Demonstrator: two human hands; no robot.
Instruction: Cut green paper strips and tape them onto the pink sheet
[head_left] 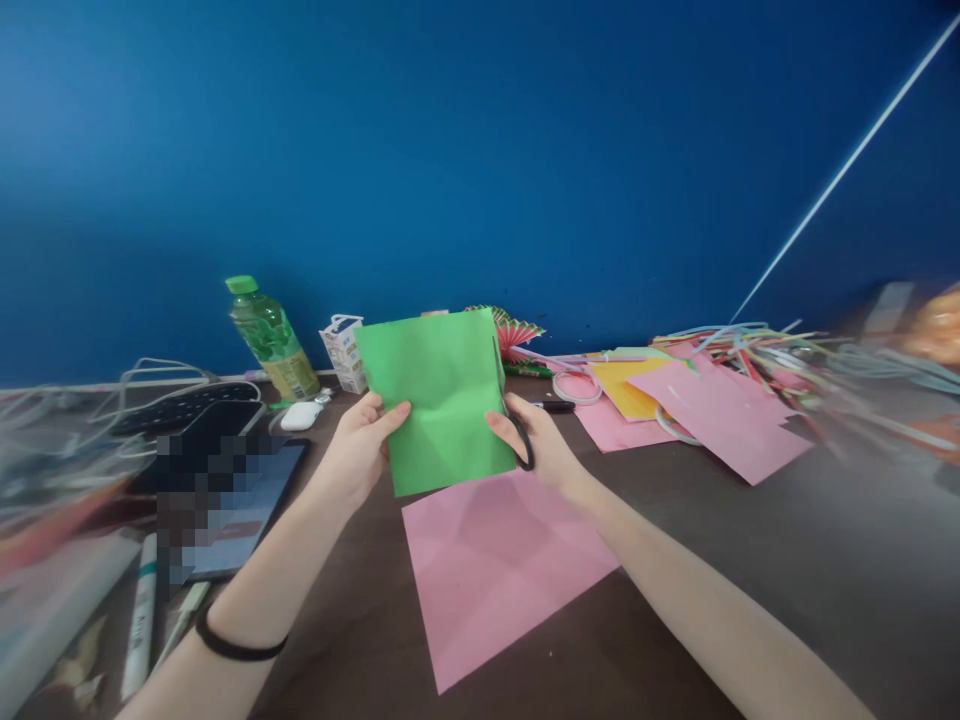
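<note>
A sheet of green paper (439,395) with a faint crease across it is held up off the table. My left hand (360,440) grips its left edge, thumb on the front and fingers behind. At the right edge, my right hand (544,440) presses its thumb on the sheet and also holds scissors (527,450). Their black handle loop shows by the thumb, and part of a blade shows along the paper's right edge; the rest is hidden. Below the green sheet, a pink sheet (499,570) lies on the dark table.
Behind stand a green-capped bottle (274,345), a small carton (345,355) and a pleated paper fan (517,335). Loose pink sheets (720,410) and coloured strips lie at right. An earbud case (301,416), tablet (259,500), marker (140,620) and cables fill the left.
</note>
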